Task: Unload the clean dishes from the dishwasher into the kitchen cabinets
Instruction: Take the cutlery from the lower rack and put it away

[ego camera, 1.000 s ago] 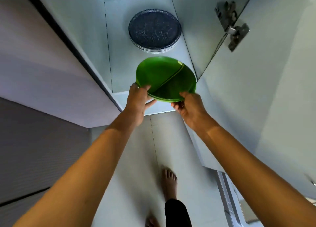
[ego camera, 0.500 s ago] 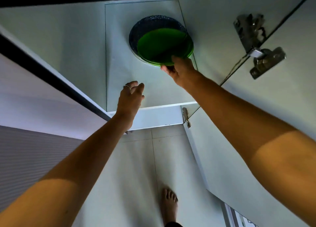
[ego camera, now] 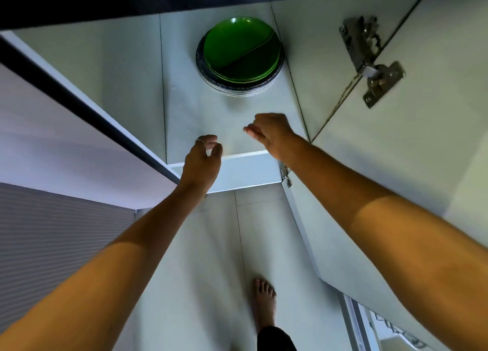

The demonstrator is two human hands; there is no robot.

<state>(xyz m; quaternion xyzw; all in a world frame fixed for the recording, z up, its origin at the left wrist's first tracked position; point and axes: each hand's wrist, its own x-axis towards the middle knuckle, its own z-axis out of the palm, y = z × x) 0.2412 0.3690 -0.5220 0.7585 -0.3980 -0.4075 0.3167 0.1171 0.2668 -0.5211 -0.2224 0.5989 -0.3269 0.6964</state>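
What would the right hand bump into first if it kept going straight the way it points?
Probably the stack of plates: the right hand points deeper into the cabinet over bare shelf. Depth is unclear, so it might pass just beside them.

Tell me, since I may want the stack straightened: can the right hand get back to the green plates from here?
Probably yes. The right hand holds nothing, and only bare shelf lies between it and the green plates.

Bare arms, a thin ring [ego camera: 200, 140] on the left hand [ego camera: 202, 160], dark trouser leg [ego camera: 274, 338].
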